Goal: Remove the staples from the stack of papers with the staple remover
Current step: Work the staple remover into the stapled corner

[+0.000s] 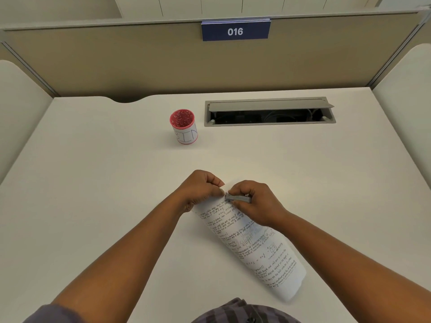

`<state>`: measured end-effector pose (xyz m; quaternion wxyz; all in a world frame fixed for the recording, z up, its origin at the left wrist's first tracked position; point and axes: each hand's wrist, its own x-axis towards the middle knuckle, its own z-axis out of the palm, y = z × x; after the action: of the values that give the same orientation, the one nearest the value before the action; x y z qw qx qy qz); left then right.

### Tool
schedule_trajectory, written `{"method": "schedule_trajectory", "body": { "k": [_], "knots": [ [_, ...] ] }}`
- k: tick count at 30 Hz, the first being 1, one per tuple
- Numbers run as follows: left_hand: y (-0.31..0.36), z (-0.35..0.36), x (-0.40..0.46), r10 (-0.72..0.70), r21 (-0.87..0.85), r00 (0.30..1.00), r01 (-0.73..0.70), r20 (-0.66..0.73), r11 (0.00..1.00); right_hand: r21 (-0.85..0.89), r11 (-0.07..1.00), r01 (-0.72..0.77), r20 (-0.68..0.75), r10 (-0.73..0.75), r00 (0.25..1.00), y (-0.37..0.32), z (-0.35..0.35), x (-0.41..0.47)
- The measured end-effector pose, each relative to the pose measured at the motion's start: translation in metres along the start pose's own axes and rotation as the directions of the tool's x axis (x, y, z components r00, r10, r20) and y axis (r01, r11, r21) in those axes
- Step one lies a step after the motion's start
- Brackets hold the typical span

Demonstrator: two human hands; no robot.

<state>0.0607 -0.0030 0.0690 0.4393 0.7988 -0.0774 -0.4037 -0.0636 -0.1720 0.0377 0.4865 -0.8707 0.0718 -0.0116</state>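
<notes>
Beige partitions ring my white tabletop (93, 183); near its front edge my left hand (200, 187) pinches the papers (251, 248), my right hand (254, 201) grips the staple remover (238, 198).

Bright even light, soft shadows, wide-angle edge distortion.

An office cubicle: beige partition walls (116, 61), numbered sign (235, 31), white desk (93, 171) with cable tray (269, 111)

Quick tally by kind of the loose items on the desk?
Paper stack: 1
Staple remover: 1, in the right hand
Cup: 1
Total: 3
</notes>
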Motion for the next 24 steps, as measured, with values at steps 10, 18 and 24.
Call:
{"method": "schedule_trajectory", "body": {
  "k": [10, 18, 24],
  "knots": [
    [-0.0012, -0.0008, 0.0025, -0.023, -0.077, 1.0, 0.023, 0.012, 0.997, -0.02, 0.999, 0.038, -0.001, -0.038, 0.999, 0.0, -0.0014, 0.0019],
    [-0.0066, -0.0018, 0.0023, -0.032, -0.09, 0.998, 0.037, 0.052, 0.995, 0.071, 0.991, -0.114, 0.01, 0.113, 0.993, -0.0013, -0.0027, -0.0028],
    [-0.0071, -0.0023, 0.0019, -0.04, -0.075, 0.998, 0.043, 0.043, 0.996, 0.04, 0.995, -0.089, -0.007, 0.09, 0.996, -0.0016, -0.003, -0.0031]
  ]
}}
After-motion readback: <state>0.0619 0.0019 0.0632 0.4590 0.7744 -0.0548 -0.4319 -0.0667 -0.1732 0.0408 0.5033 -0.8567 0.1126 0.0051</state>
